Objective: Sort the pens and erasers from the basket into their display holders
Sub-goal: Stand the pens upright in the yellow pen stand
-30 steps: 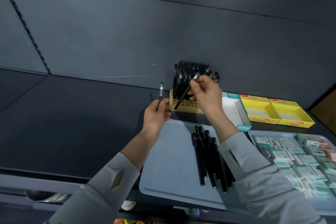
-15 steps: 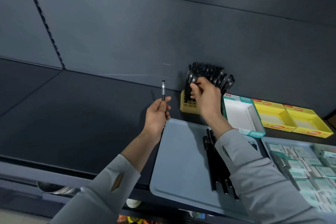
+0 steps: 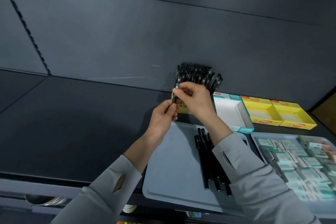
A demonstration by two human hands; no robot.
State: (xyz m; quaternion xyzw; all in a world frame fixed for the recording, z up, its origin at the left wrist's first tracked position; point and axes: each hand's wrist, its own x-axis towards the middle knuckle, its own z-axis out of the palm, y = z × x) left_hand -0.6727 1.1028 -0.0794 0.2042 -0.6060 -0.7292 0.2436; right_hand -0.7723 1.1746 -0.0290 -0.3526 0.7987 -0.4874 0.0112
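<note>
My left hand [image 3: 163,116] grips the lower end of a black pen [image 3: 175,94] held upright in front of the yellow pen holder [image 3: 180,108]. My right hand [image 3: 195,99] pinches the same pen near its top. The holder stands against the back wall, packed with several upright black pens [image 3: 198,74]. Several more black pens [image 3: 211,162] lie in a row on the grey-blue tray [image 3: 169,169]; my right sleeve covers part of them. A second tray [image 3: 254,135] at the right holds several boxed erasers [image 3: 298,162].
A teal-and-white display box [image 3: 231,112] and two yellow display boxes [image 3: 278,112] stand open along the back wall, right of the pen holder. The dark shelf surface [image 3: 81,118] stretches to the left. The shelf's front edge runs below the trays.
My right hand has left the pens in the holder and moved left to pinch the pen in my left hand. My left hand has carried that pen right, up to the holder.
</note>
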